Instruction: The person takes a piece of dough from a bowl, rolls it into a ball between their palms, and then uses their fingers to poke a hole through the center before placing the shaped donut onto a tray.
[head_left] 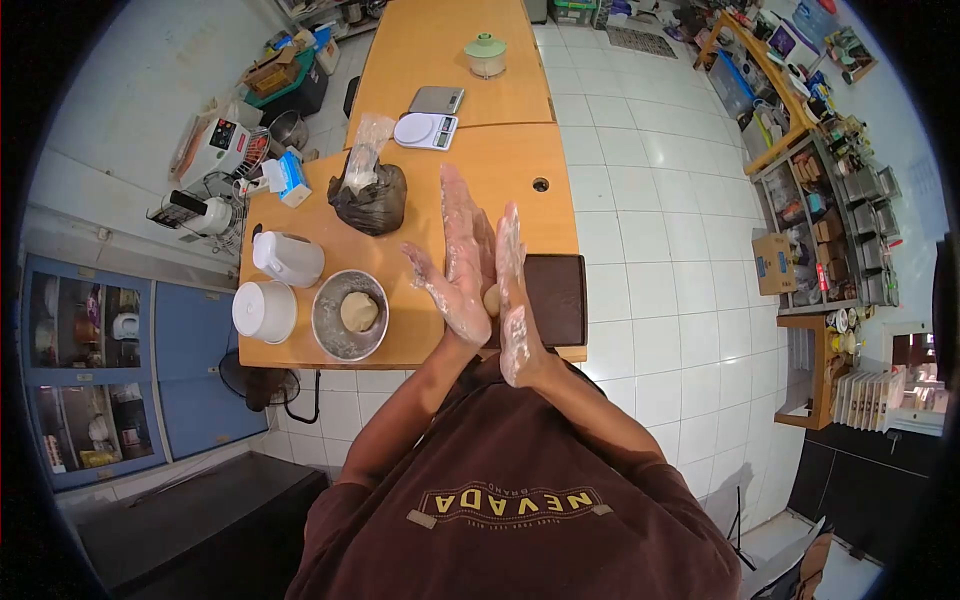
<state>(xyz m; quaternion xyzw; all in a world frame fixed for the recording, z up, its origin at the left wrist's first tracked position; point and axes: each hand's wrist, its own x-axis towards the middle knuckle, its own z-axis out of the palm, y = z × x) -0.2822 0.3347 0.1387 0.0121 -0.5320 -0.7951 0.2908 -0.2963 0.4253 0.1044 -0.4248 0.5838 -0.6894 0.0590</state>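
While the left hand [465, 275] and right hand [513, 300], open and flat, sandwich a dough ball [491, 300] mid-frame, keep pressure light. Uneven force could flatten it.

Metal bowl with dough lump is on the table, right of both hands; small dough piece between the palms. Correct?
Wrong side: the head view shows the metal bowl with the dough lump on the table, left of both left hand and right hand. Small dough piece between the palms: yes.
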